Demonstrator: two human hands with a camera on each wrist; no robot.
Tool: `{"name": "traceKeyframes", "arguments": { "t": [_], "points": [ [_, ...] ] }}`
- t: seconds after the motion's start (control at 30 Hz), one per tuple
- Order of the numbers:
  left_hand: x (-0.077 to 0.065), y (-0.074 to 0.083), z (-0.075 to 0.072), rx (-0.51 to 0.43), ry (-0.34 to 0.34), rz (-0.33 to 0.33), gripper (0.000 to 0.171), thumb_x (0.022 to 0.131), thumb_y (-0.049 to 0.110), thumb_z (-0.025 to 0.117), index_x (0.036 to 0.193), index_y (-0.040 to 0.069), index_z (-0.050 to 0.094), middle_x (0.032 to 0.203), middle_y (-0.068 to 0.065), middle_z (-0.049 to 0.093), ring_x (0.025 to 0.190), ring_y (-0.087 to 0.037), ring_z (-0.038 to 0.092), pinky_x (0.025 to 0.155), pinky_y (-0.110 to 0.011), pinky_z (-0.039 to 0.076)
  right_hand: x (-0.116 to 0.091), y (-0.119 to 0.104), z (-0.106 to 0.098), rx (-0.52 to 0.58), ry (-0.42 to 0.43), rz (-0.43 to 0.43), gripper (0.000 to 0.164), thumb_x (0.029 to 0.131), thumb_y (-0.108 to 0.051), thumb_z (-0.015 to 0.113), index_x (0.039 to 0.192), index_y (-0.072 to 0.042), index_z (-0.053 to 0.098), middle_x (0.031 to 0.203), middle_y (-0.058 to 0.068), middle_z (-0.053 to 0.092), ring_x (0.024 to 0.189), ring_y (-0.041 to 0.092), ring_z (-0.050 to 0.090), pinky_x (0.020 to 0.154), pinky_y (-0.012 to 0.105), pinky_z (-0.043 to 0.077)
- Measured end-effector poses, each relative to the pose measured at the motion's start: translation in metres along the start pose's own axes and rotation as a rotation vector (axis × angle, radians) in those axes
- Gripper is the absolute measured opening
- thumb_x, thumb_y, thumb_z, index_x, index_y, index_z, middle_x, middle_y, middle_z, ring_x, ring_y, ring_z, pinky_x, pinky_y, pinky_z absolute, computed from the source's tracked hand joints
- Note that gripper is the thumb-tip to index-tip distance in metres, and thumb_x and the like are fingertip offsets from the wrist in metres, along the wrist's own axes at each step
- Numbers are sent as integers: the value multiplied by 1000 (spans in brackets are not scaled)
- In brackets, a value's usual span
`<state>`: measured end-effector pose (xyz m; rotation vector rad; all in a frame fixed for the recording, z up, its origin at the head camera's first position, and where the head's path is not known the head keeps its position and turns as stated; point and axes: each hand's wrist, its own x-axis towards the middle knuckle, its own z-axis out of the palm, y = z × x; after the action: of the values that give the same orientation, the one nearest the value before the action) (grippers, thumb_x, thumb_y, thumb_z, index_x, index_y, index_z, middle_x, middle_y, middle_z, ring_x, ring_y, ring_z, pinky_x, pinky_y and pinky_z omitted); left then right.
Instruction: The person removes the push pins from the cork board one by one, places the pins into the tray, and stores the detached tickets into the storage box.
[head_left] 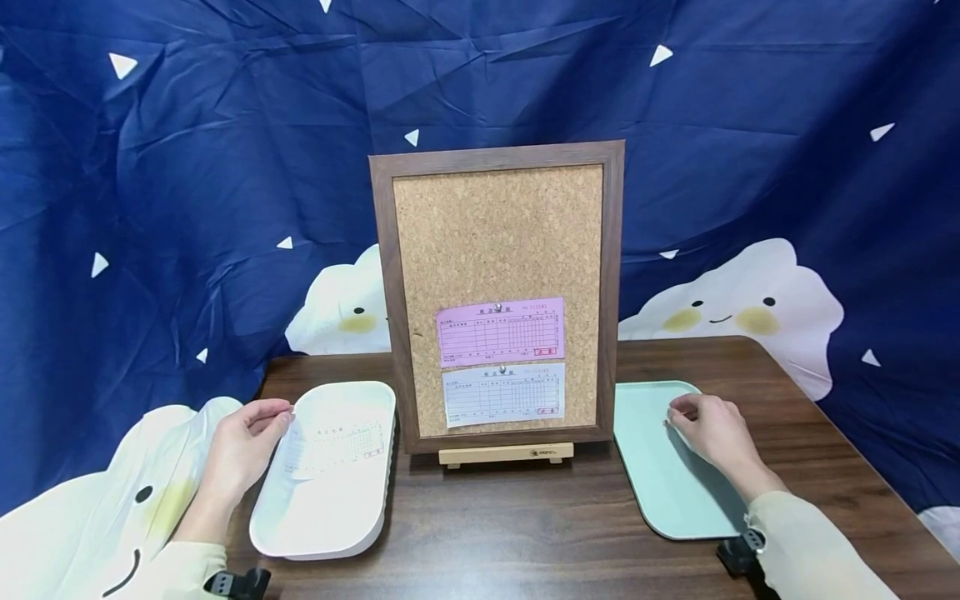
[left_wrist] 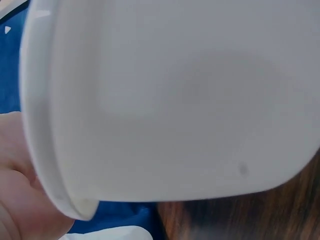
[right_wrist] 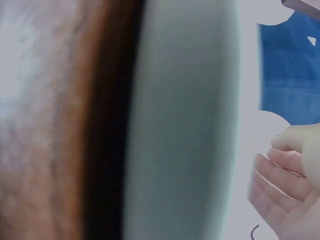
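Pick-up step seems in hand: the white slip [head_left: 341,450], in the white tray [head_left: 318,523] at the corkboard's [head_left: 498,233] 8 o'clock, is apparently corner-pinched by the left hand [head_left: 243,442], the right hand [head_left: 712,425] is held bent-fingered over the green tray [head_left: 651,479] at 4 o'clock, contents can't be told, and a clean lift is needed next.

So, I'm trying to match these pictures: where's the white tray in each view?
Head: white tray left of centre, in the lower half.
Left wrist: it fills most of the picture.
Right wrist: not in it.
Shared landmark: the blue backdrop, showing at the left edge in left wrist, upper right in right wrist.
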<state>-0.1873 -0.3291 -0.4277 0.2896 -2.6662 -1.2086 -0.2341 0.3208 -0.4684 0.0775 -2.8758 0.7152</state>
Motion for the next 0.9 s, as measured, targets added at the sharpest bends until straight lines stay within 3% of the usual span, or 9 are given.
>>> {"name": "traceKeyframes", "arguments": {
  "t": [0.17, 0.4, 0.53, 0.67, 0.77, 0.9],
  "points": [
    [-2, 7, -1, -6, -15, -2, 35, 112, 25, 61, 138, 2, 68, 137, -24, 72, 129, -40, 70, 80, -2, 51, -4, -6, -10, 13, 45, -8, 23, 102, -15, 69, 114, 3, 76, 109, 25, 79, 92, 40, 75, 78, 52, 55],
    [-3, 20, 0, -70, -10, 54, 36, 113, 23, 55, 139, 0, 66, 138, -24, 71, 130, -40, 68, 85, 5, 41, -8, -11, -22, 37, 120, -18, 24, 102, -15, 69, 115, 4, 76, 110, 26, 78, 93, 42, 73, 77, 48, 55],
    [-3, 25, 0, -76, 1, 76, 35, 114, 24, 55, 137, 1, 67, 137, -23, 72, 129, -38, 69, 86, 5, 41, -9, -12, -26, 51, 147, -18, 23, 102, -14, 69, 115, 4, 76, 111, 26, 78, 94, 43, 72, 76, 45, 54],
    [-4, 29, 0, -77, 9, 104, 34, 113, 24, 56, 136, 1, 68, 136, -22, 73, 114, -5, 72, 88, 4, 43, -10, -14, -29, 60, 181, -23, 21, 102, -14, 70, 113, 2, 77, 108, 24, 79, 92, 41, 72, 75, 40, 52],
    [-6, 33, 1, -90, 17, 134, 34, 113, 22, 57, 136, 1, 67, 135, -22, 73, 102, 20, 59, 89, 4, 42, -11, -17, -31, 71, 217, -43, 20, 102, -15, 71, 112, 1, 78, 106, 22, 80, 87, 34, 73, 72, 29, 50],
    [-8, 39, 1, -114, 27, 185, 34, 113, 22, 59, 137, 0, 66, 135, -23, 73, 100, 26, 54, 91, 4, 42, -11, -19, -35, 96, 264, -70, 18, 101, -15, 72, 110, -1, 79, 101, 20, 81, 79, 3, 66, 68, 13, 44]
  ]
}}
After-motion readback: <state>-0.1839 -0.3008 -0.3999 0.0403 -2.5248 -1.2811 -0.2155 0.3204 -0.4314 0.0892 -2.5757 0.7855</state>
